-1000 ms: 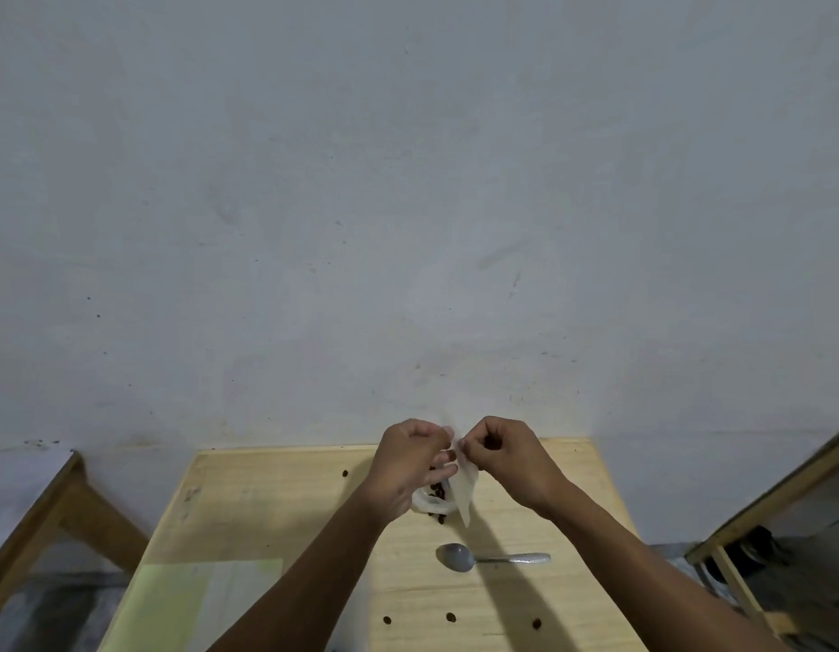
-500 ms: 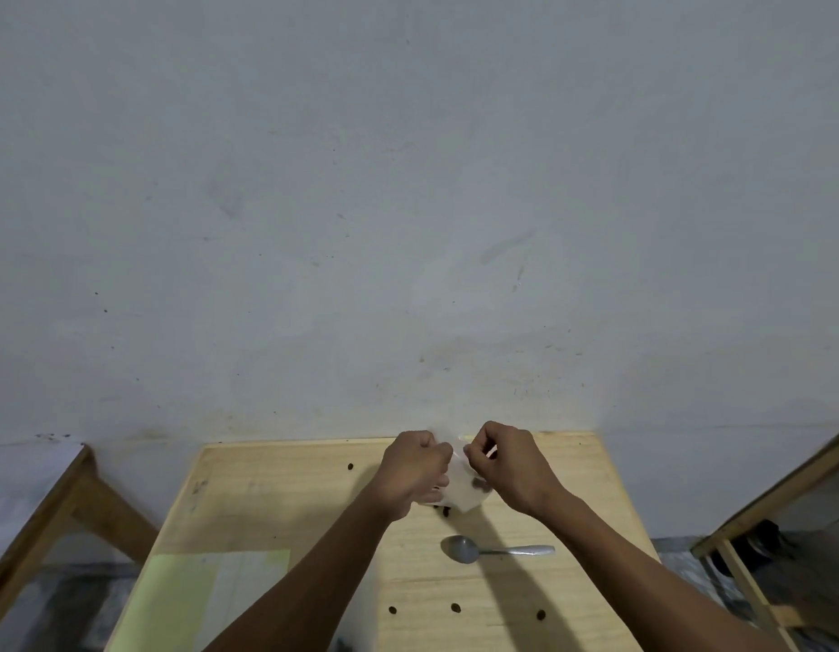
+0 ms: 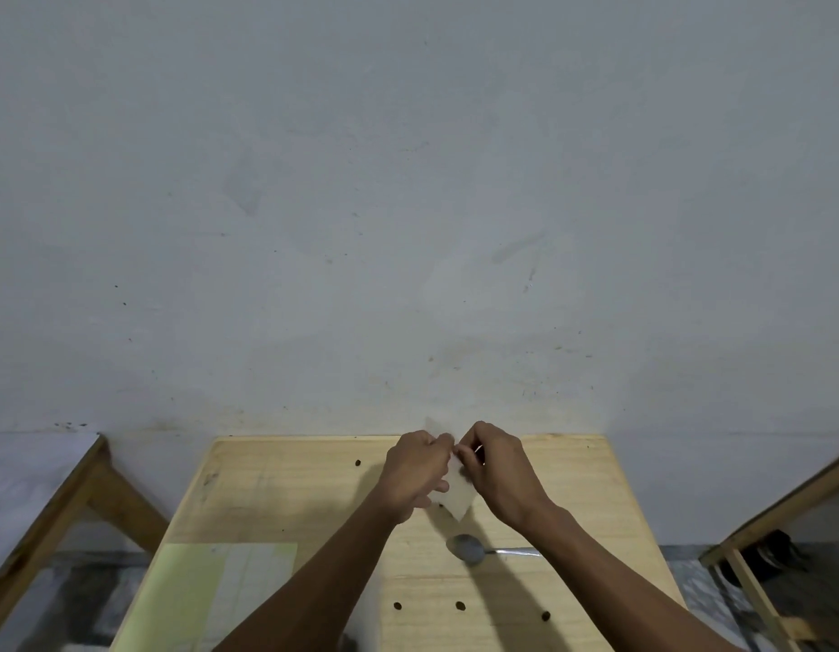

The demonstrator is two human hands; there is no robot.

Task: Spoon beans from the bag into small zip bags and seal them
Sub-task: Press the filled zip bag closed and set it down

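Observation:
A small clear zip bag hangs between my two hands above the wooden table. My left hand pinches its top edge from the left, and my right hand pinches the same edge from the right. Dark beans show faintly inside near the bag's bottom. A metal spoon lies on the table just below the bag, bowl to the left. The big bean bag is not in view.
Loose dark beans lie scattered on the table, one near the back. A pale green and clear sheet lies at the front left. Wooden frames stand to the left and right. A grey wall rises behind.
Both hands have drawn closer at the bag's top edge and shifted slightly away from me. The bag now hangs lower between them, tilted.

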